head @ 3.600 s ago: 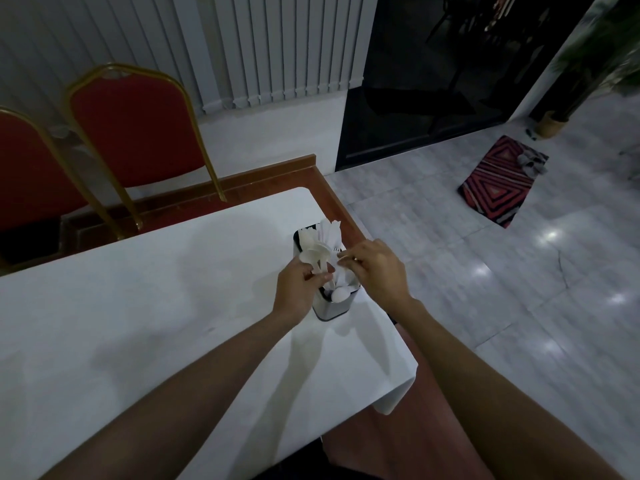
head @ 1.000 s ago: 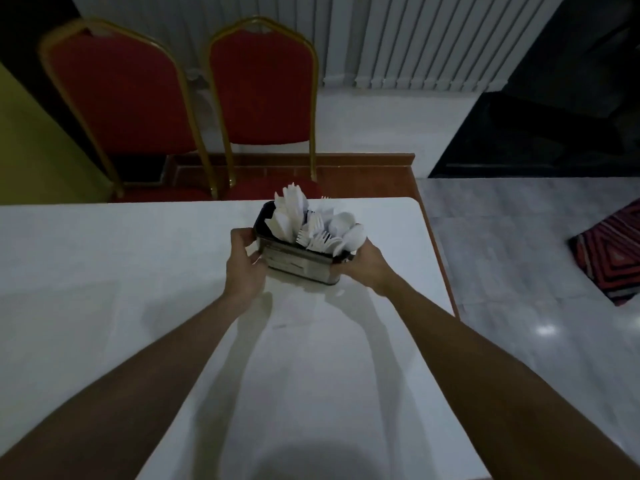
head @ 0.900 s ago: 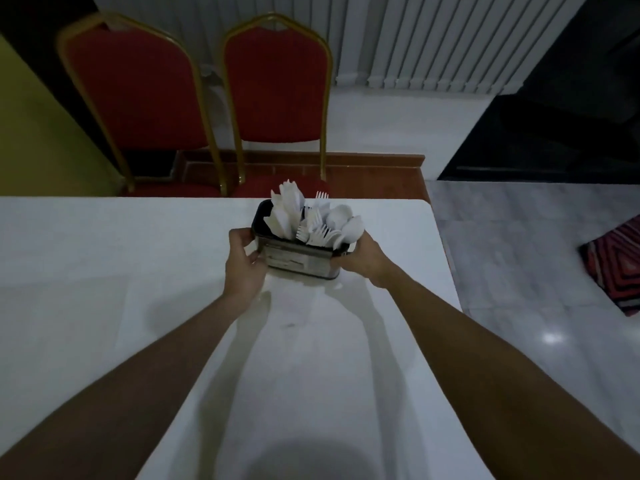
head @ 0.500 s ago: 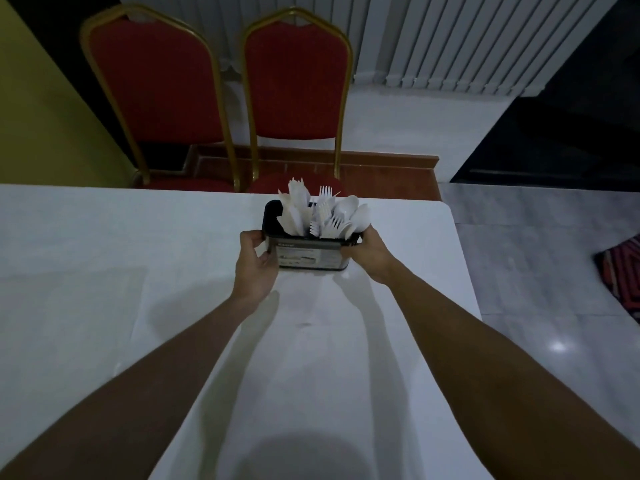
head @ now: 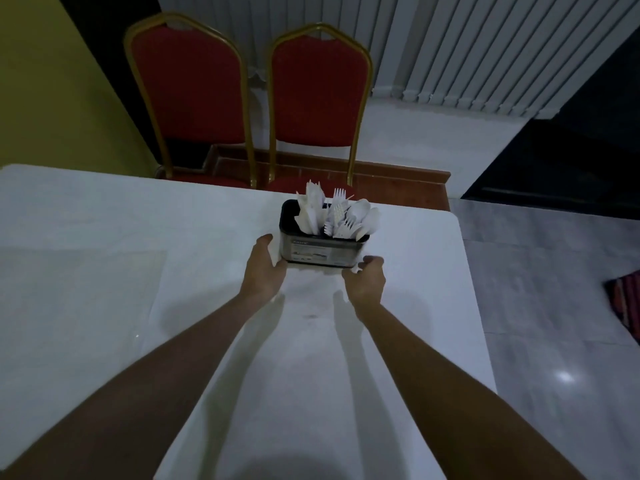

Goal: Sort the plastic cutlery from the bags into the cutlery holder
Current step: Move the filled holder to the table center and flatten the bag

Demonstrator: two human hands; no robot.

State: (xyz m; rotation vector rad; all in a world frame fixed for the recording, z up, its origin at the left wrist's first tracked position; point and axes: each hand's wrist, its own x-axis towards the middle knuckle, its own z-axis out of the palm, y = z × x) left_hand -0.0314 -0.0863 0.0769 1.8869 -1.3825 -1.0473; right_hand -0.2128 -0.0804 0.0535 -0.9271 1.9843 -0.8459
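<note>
Releases the cutlery holder (head: 323, 249), now standing upright on the counter (head: 207, 237) near its far right corner, packed with white plastic cutlery (head: 332, 216). Draws the left hand (head: 265, 268) back to the near left corner, fingers relaxed and barely touching, and the right hand (head: 365, 280) off the near right corner, fingers loosely curled on nothing. Looks like sorting finished and the holder placed, with no bags in view.

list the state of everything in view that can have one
cutlery holder: upright on the table, filled with cutlery
plastic cutlery: standing upright in the holder
left hand: open, thumb raised, touching the holder's near left corner
right hand: fingers curled at the holder's near right corner; contact unclear
red chairs: upright, beyond the table's far edge
blinds: closed
</note>
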